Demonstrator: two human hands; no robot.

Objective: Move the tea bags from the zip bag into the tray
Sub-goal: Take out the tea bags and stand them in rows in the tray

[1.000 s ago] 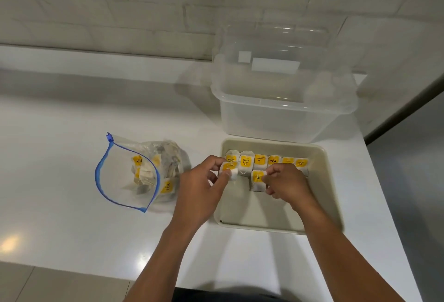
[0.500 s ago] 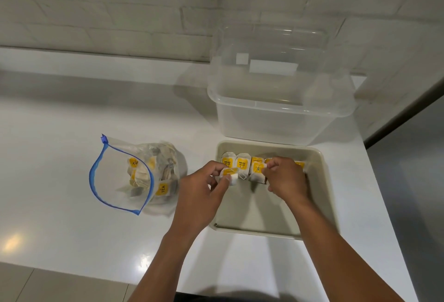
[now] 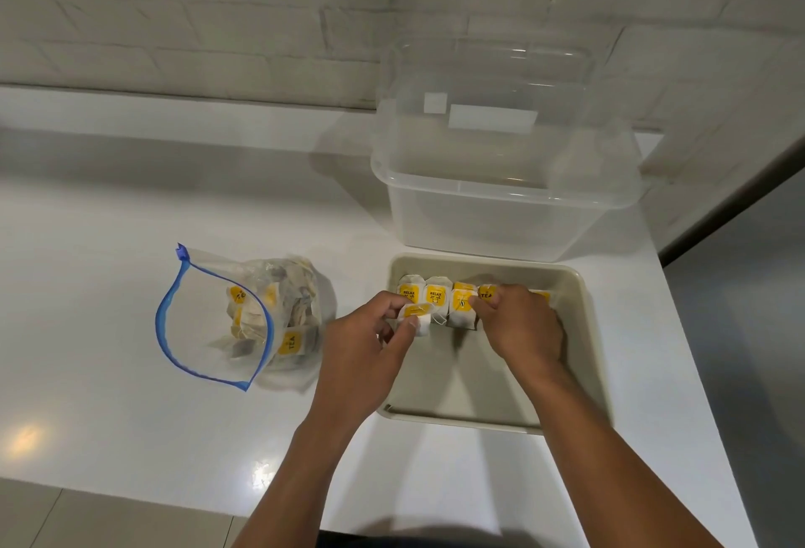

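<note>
Head view shows the left hand (image 3: pixel 370 347) pinching a tea bag (image 3: pixel 416 316) at the tray (image 3: pixel 583 356) edge, while the right hand (image 3: pixel 518 325) curls onto the row (image 3: pixel 435 297), likely squaring it. More tea bags wait in the open zip bag (image 3: pixel 244 321) on the worktop (image 3: pixel 109 264).

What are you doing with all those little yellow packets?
A person is lining up tea bags along the far wall of a beige tray. The left hand pinches one tea bag at the row's left end, and the right hand grips another in the row. More tea bags sit in the open zip bag on the white counter. A clear plastic bin stands behind the tray.
</note>
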